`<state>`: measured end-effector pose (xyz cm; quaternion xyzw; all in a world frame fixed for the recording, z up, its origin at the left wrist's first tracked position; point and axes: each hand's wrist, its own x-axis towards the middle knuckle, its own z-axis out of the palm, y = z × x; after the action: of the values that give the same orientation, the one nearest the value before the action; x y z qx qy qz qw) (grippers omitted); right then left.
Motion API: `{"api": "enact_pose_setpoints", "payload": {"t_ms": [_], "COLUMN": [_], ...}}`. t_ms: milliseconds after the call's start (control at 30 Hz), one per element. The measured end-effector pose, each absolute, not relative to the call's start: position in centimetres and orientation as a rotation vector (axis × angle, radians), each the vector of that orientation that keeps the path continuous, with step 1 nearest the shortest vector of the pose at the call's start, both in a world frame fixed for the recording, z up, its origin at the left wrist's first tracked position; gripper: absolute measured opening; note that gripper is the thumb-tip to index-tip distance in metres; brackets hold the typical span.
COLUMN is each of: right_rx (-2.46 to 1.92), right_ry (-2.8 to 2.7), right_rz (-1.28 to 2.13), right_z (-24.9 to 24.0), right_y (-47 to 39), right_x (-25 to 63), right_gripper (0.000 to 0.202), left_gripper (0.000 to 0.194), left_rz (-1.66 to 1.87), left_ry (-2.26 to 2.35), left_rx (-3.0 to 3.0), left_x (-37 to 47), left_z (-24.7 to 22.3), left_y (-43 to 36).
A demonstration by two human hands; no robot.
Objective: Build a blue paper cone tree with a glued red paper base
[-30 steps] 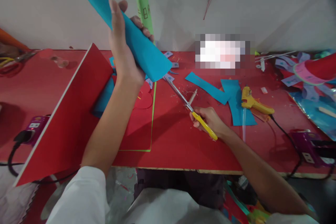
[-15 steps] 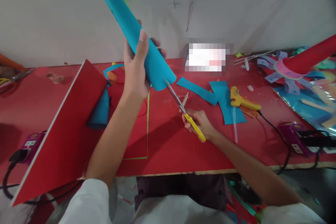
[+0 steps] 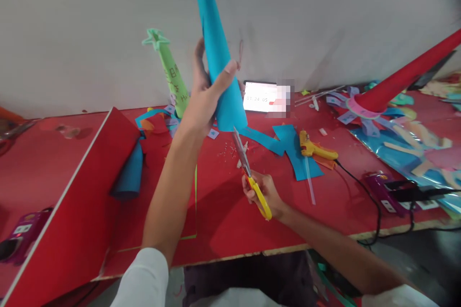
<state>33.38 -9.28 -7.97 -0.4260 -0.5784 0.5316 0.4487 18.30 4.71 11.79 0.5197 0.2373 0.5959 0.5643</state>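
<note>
My left hand (image 3: 209, 91) is wrapped round a long blue paper cone (image 3: 219, 53), which stands nearly upright with its wide end down. Yellow-handled scissors (image 3: 260, 197) are held in my right hand (image 3: 264, 191), below and to the right of the cone. Their blades point up and the tips touch or nearly touch the cone's lower rim. Blue paper pieces (image 3: 295, 151) lie on the red table to the right of the scissors, partly under a yellow glue gun (image 3: 317, 147).
A red board (image 3: 75, 201) leans at the left beside another blue cone (image 3: 130, 172). Behind stand a green cone (image 3: 175, 76) and a lit phone (image 3: 260, 97). At right are a red cone (image 3: 406, 79) and a purple power strip (image 3: 387, 194) with cables.
The blue cone has turned more upright in my left hand. The view has shifted, showing the green cone more fully. The scissors stay at the cone's lower rim.
</note>
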Motion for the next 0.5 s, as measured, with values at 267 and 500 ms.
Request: {"api": "enact_pose_setpoints", "payload": {"t_ms": [267,500], "right_rx": [-1.029,-1.039], "right_ry": [-1.402,-1.403], "right_rz": [1.287,1.259], "right_z": [-7.7,-7.7], "right_y": [-9.6,-9.5], "right_x": [33.3,33.0], "right_gripper": [0.067,0.071], "left_gripper": [0.051,0.047], "left_rz": [1.398,1.431], "left_ry": [0.433,0.378], "left_rx": [1.226,1.138], "left_x": [18.0,18.0], "left_z": [10.6,10.6], "left_y": [4.7,4.7]}}
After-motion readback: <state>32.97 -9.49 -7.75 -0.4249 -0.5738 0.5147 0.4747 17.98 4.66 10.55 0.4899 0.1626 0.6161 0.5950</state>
